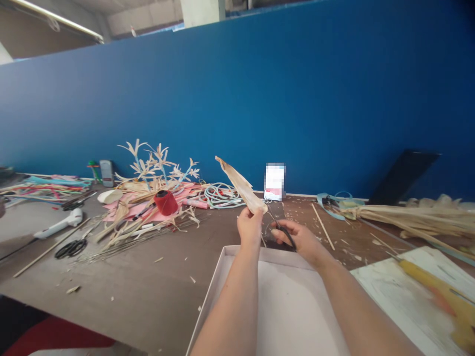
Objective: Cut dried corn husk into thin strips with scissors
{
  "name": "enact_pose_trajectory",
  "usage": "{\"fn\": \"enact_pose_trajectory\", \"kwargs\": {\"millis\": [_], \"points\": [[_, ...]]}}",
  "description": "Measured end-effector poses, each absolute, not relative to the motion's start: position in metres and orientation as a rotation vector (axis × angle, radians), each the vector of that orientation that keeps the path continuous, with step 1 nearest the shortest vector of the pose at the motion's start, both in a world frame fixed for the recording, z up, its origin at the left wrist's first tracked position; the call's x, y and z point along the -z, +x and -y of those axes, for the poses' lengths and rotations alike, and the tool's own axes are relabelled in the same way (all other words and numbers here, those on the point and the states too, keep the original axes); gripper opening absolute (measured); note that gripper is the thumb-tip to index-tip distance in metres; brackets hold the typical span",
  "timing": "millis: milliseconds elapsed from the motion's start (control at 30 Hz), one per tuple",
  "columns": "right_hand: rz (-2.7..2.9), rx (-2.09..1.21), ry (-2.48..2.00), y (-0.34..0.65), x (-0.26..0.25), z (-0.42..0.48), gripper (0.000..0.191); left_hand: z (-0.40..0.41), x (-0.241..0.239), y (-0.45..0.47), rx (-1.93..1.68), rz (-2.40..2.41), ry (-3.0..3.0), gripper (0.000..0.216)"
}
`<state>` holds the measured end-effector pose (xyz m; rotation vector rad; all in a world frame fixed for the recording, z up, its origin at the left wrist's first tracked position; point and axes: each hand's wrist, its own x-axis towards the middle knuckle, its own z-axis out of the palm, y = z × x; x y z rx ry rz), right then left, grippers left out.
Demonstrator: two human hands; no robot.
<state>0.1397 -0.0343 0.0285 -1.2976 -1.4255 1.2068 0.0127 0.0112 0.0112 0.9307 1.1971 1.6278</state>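
My left hand (250,226) pinches the wide lower end of a dried corn husk (239,187), whose narrow tip points up and to the left. Just right of it, my right hand (293,237) is closed round the black handles of a pair of scissors (285,236). The blades reach up close to the husk's lower end; whether they touch it I cannot tell. Below both hands lies a shallow white box lid (225,250), partly covered by my forearms.
Husk flowers (159,163), a red thread spool (166,202), black scissors (72,247) and a white glue gun (61,223) lie left. A lit phone (274,182) leans on the blue partition (237,99). Right are bundled husks (408,220) and a yellow-handled tool (426,279) on a board.
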Motion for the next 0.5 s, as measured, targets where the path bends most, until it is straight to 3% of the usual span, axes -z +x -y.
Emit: {"fn": "enact_pose_trajectory", "kwargs": {"millis": [500], "points": [[1.460,-1.176,-1.308,0.1421,-0.0289,0.0342,0.044,-0.0042,-0.0194,0.0129,-1.582,-1.201,0.992,0.023]]}}
